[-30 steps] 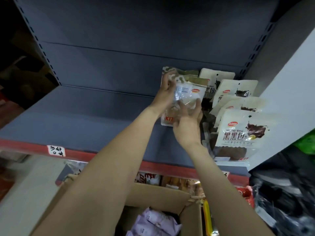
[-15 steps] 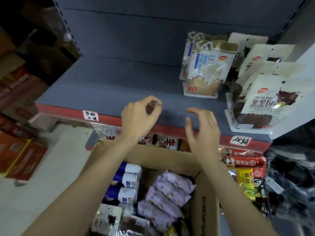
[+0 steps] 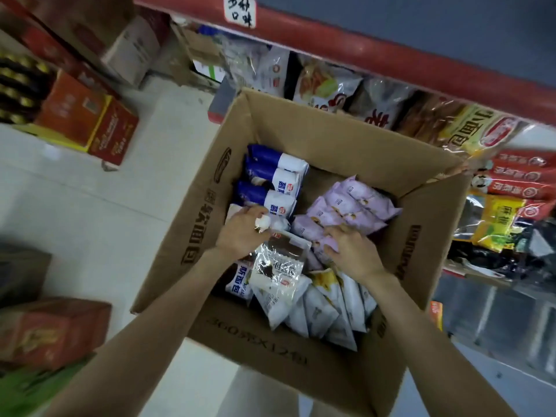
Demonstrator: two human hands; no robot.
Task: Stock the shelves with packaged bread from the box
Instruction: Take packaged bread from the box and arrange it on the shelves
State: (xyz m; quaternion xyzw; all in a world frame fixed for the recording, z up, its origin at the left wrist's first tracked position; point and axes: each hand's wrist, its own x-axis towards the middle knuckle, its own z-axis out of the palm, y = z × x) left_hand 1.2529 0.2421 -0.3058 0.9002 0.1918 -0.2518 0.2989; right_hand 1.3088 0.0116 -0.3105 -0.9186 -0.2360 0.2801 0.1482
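Note:
An open cardboard box [image 3: 192,212] stands on the floor below me, filled with packaged bread. Blue-and-white packs [image 3: 270,182] lie at its far left, purple packs [image 3: 355,203] on the right, white packs [image 3: 319,311] at the near side. My left hand [image 3: 243,233] is inside the box, its fingers closed on the top of a white-and-brown bread pack [image 3: 278,266]. My right hand [image 3: 350,251] lies fingers-down on the purple packs, not visibly gripping one. The grey shelf [image 3: 451,28] with its red front edge [image 3: 391,64] runs across the top.
Under the red edge a lower shelf holds bagged snacks [image 3: 325,82] and red and yellow packs [image 3: 517,188]. Red cartons [image 3: 87,121] and another red carton [image 3: 51,329] sit on the pale floor at left. A handwritten label [image 3: 240,10] is stuck on the shelf edge.
Both hands let go of the pack stood on the shelf and dropped into the box. My view swung from the shelf down to the box. The left hand closed on a white-and-brown pack.

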